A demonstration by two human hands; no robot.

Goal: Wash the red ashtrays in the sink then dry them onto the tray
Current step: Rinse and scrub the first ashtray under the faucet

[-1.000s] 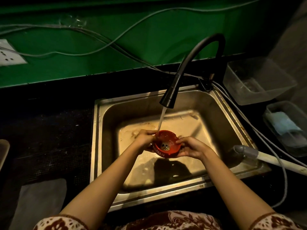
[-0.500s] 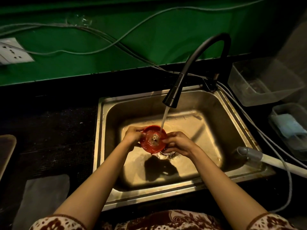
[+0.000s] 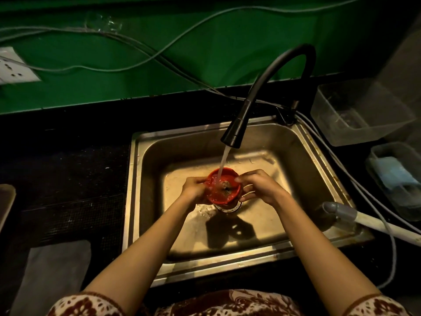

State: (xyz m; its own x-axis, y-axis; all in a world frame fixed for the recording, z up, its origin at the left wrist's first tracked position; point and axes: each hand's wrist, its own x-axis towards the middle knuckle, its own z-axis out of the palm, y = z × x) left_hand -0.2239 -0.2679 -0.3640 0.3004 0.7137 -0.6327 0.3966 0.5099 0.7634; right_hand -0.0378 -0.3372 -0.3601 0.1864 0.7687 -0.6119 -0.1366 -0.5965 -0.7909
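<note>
Fingers (image 3: 245, 177) of both my hands curl round the red ashtray (image 3: 224, 190) under the tap (image 3: 234, 133).
My left hand (image 3: 193, 190) grips its left rim, my right hand (image 3: 260, 188) pinches the right; I hold it over the drain (image 3: 229, 208) mid-sink (image 3: 303, 156), water (image 3: 224, 159) pouring in.

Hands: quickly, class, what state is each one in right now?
Left hand: grips the red ashtray at its left edge.
Right hand: pinches its right edge.
</note>
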